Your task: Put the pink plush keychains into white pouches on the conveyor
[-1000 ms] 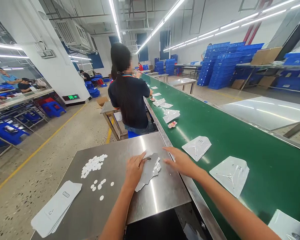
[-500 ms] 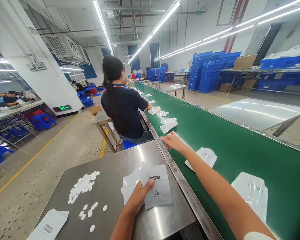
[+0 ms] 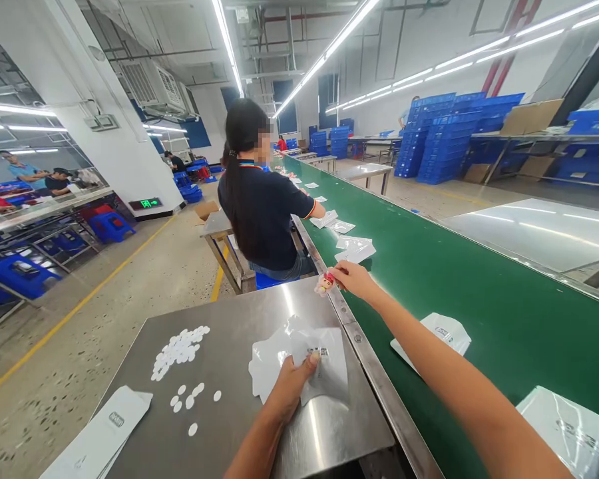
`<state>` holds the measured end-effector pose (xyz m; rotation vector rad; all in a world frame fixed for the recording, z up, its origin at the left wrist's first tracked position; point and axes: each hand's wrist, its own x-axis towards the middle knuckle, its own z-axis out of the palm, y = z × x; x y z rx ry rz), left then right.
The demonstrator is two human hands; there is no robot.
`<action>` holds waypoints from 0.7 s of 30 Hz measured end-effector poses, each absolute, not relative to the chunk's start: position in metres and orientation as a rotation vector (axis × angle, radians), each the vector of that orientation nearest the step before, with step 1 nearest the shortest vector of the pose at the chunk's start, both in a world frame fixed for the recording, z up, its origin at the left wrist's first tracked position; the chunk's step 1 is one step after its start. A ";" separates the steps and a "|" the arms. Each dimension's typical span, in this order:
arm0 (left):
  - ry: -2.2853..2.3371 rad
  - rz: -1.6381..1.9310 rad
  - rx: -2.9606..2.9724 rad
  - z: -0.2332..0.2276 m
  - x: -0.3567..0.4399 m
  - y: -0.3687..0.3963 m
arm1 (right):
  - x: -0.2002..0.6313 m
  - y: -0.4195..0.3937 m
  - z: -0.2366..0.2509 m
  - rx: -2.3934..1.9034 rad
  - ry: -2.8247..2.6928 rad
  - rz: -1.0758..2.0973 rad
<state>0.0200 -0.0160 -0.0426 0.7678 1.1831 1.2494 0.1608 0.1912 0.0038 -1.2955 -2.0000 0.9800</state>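
Note:
My left hand (image 3: pixel 293 384) is closed on a silvery-white printed pouch (image 3: pixel 333 362), thumb on top, over the steel table (image 3: pixel 229 346). More white pouches (image 3: pixel 265 359) lie fanned out just left of it. Above the rail between table and belt, my right hand (image 3: pixel 353 279) pinches a small doll-like figure (image 3: pixel 324 284) with a red top and pale body. A heap of white round discs (image 3: pixel 180 349) rests on the table's left part, with several loose discs (image 3: pixel 190 402) nearer me. Further pouches (image 3: pixel 114 422) overlap at the table's near left corner.
A green conveyor belt (image 3: pixel 429 266) runs along my right, carrying pouches (image 3: pixel 442 332) in small groups. Ahead, a co-worker (image 3: pixel 262 206) sits close to the belt's left side. A metal rail (image 3: pixel 359 346) borders the belt. Blue crates (image 3: pixel 434 143) stand stacked beyond it.
My right hand has drawn back from the belt to the rail, bringing the small figure into plain view. The pouch under my left hand now looks tilted or bent. The whole view has shifted slightly.

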 end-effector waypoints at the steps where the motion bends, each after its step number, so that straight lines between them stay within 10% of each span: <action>1: 1.189 1.245 0.742 -0.041 0.021 -0.019 | 0.163 0.175 0.013 -1.208 -2.006 1.007; 21: 1.208 1.183 1.218 -0.041 0.027 -0.081 | 0.198 0.027 0.053 -0.831 -1.851 1.333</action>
